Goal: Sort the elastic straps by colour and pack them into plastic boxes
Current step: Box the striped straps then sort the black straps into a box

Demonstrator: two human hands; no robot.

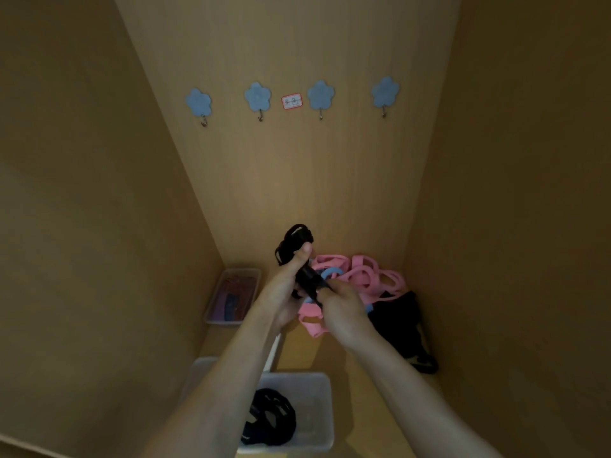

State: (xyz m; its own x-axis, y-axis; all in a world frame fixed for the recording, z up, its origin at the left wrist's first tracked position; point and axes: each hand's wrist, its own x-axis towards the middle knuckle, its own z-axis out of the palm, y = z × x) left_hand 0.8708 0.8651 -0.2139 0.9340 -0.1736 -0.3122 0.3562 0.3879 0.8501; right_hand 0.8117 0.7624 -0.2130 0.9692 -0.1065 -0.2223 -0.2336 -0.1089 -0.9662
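**Black strap held in both hands above the unsorted pile**

A bundled black elastic strap (299,241) is held in the air over the back of the cupboard floor (334,355). The left hand (286,282) grips its upper part, fingers curled round it and thumb pointing up along it, so that a clump of loops sticks out above the fist. The right hand (344,309) is just below and beside it, with its fingers closed on the strap's lower end. The two hands nearly touch.

Directly behind and under the hands lies a tangled heap of pink straps (363,272) in the far right corner of the floor, with a light blue strap (330,272) showing among them. A dark mass of black straps (396,322) lies against the right wall, touching the pink heap and reaching toward the camera.

Nearest the camera, under the forearms, stands a clear plastic box (325,391) holding a coil of black straps (271,421) in its left half. Just beside it on the left is another pale plastic piece (201,368), mostly hidden by the left arm; whether it is a box or a lid cannot be told. Farther back, against the left wall, is a second clear box (244,271) with reddish, purple and blue straps (231,302) lying in it.

On the wooden back panel hang four blue flower-shaped hooks (198,102) in a row, with a small red-bordered label (292,101) between the second and third.
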